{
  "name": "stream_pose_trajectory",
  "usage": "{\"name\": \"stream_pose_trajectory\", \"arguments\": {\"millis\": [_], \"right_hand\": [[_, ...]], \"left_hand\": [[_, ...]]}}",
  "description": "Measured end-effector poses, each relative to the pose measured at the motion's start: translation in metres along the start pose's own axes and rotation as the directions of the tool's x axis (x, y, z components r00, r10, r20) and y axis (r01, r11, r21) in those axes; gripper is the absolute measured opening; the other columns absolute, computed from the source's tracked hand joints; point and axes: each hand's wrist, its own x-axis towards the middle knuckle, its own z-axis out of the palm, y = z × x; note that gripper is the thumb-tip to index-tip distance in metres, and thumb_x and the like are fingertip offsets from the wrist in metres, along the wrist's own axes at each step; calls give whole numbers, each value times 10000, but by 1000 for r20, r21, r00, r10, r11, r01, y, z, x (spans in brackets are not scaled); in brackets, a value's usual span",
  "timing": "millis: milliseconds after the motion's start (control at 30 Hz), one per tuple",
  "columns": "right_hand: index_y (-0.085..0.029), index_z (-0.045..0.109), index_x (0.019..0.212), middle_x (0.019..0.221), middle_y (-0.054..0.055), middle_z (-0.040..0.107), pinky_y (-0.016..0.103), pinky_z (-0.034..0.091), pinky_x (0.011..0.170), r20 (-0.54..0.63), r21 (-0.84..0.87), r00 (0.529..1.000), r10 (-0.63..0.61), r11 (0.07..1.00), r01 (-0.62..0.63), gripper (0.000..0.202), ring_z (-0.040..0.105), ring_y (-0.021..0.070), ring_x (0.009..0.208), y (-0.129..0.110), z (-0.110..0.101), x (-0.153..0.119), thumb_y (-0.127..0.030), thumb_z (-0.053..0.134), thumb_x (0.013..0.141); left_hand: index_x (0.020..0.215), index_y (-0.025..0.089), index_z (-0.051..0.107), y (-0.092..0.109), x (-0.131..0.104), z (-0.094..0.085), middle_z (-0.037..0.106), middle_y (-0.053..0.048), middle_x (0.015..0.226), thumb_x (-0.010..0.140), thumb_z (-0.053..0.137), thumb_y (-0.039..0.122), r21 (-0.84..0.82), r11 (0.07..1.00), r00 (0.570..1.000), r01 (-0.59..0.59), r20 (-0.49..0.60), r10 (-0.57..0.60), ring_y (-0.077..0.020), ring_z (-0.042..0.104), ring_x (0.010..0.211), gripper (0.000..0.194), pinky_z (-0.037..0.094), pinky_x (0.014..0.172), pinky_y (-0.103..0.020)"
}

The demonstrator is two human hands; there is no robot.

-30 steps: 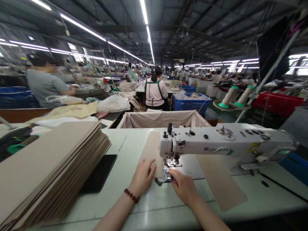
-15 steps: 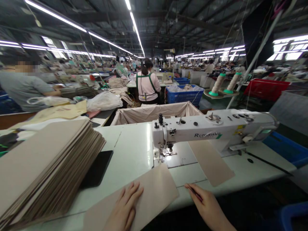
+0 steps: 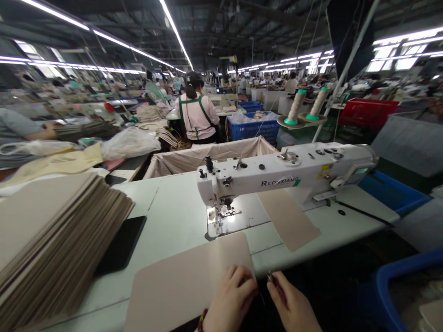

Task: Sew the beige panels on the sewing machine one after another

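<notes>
Since half a second ago, our left hand (image 3: 232,295) has shifted from the middle of the beige panel (image 3: 180,276) to its right end, and our right hand (image 3: 290,302) sits closer beside it. We now keep the two hands near each other but apart, with a narrow dark gap between them. Our left wrist, wearing a bracelet (image 3: 202,318), comes up from below; the back of the hand faces up and the fingers bend over the panel's edge, though we cannot tell whether they pinch it. Our right hand is turned thumb-side up, fingers folded around a small tool (image 3: 281,295) whose metal tip points toward the left hand. We have the panel lying slantwise on the pale green table (image 3: 169,216), in front of the sewing machine (image 3: 252,182) and reaching past the table's front edge. To our right, a second panel (image 3: 290,223) lies partly behind the machine's arm; to our left rises a stack of panels (image 3: 58,240), beside a black flat object (image 3: 121,244)
</notes>
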Motion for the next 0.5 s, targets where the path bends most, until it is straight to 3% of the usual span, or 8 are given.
{"name": "stream_pose_trajectory", "arguments": {"millis": [233,400,500], "right_hand": [[-254,530,857,746,-27,647,220,386,538,107,-265,990,-94,957,120,130,632,153,614,-10,10,-10,-348,475,929],[-251,510,837,759,-30,661,236,366,549,118,-315,986,-120,937,152,151,660,166,663,-18,18,-3,-271,422,958],[-254,490,800,709,-42,643,240,360,540,83,-306,993,-85,946,107,209,652,158,630,-13,14,-1,-304,400,981]], "left_hand": [[958,251,606,-8,-1,-9,588,-49,1031,979,487,233,-343,937,996,69,-32,-84,-196,585,973,122,511,876,-311],[925,235,598,3,-1,-16,578,-60,1050,985,475,273,-402,912,995,83,-12,-95,-192,584,988,142,503,897,-306],[818,212,619,-2,-5,-39,600,-69,1056,988,456,328,-401,914,997,71,64,-49,-195,602,973,263,513,895,-299]]}}
